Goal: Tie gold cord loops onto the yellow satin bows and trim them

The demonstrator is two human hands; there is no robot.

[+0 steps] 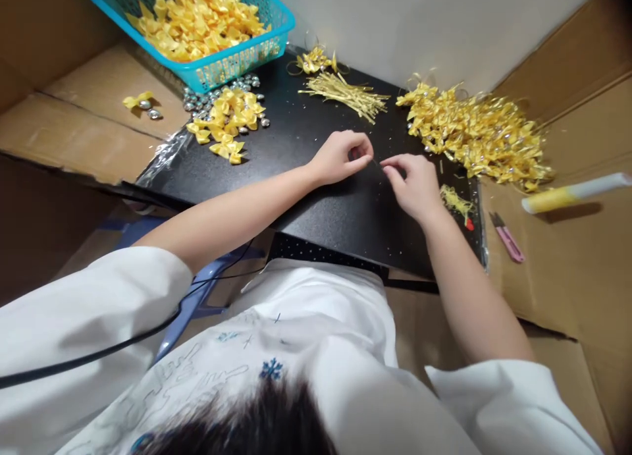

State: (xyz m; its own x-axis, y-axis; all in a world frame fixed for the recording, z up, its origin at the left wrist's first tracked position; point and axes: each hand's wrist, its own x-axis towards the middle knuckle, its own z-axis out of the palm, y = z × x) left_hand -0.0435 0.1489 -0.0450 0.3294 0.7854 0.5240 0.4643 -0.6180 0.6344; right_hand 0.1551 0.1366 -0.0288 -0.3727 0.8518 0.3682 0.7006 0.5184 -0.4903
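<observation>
My left hand [344,155] is closed in a pinch, thumb against forefinger, over the middle of the black tabletop [340,224]. Facing it, my right hand [412,186] pinches too, its fingertips a short gap away. A thin strand [377,163] spans that gap; it is too fine to tell its kind. Beyond the hands lies a bundle of gold twist ties [348,96]. Finished-looking yellow ribbon bows [476,135] with silver beads and ties are heaped at the right. Loose yellow bows [232,116] lie at the left beside silver beads [200,101].
A blue plastic basket [202,80] full of yellow bows stands back left. Pink-handled snips [507,239] and a yellow-white roll [575,193] lie on cardboard at the right. Thread scraps [457,201] sit near my right wrist. More bows [316,60] lie by the wall [395,33].
</observation>
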